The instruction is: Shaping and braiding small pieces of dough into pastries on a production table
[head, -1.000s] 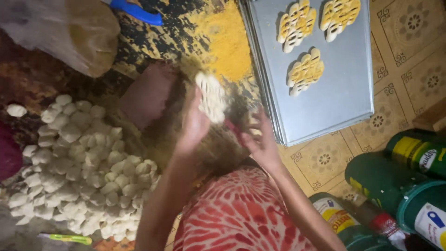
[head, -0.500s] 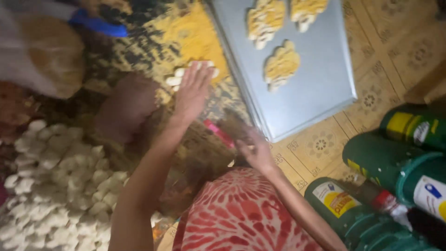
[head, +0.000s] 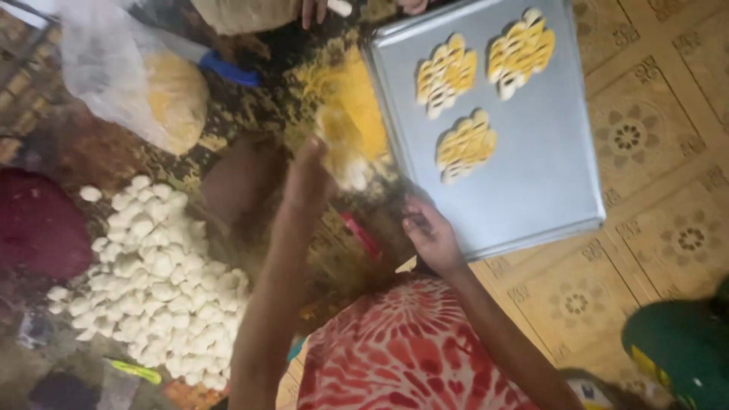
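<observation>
A grey metal baking tray (head: 531, 190) is lying on the patterned floor (head: 653, 137), carrying three yellow lattice-shaped pastries (head: 465, 146), two near its far edge and one toward the middle. Beyond the tray's left edge a clear plastic bag (head: 114, 68) is sitting with a large lump of yellowish dough (head: 178, 110) inside it, and a patch of yellow powder (head: 345, 91) is spreading just beside the tray. A heap of small white dough balls (head: 152, 273) is lying on the floor at the left, next to a dark red bowl (head: 38, 228).

The left hand (head: 307, 178) is lifting a shaped piece of pale yellow dough (head: 342, 148), its grip closing on the piece just off the tray's left edge, above the powder. The right hand (head: 429, 235) is resting low at the tray's near left corner; its fingers are curling in, but whether it is holding anything cannot be told. A small red tool (head: 361, 235) is lying between the two arms. Green canisters (head: 683, 349) are standing at the near right corner of the view.
</observation>
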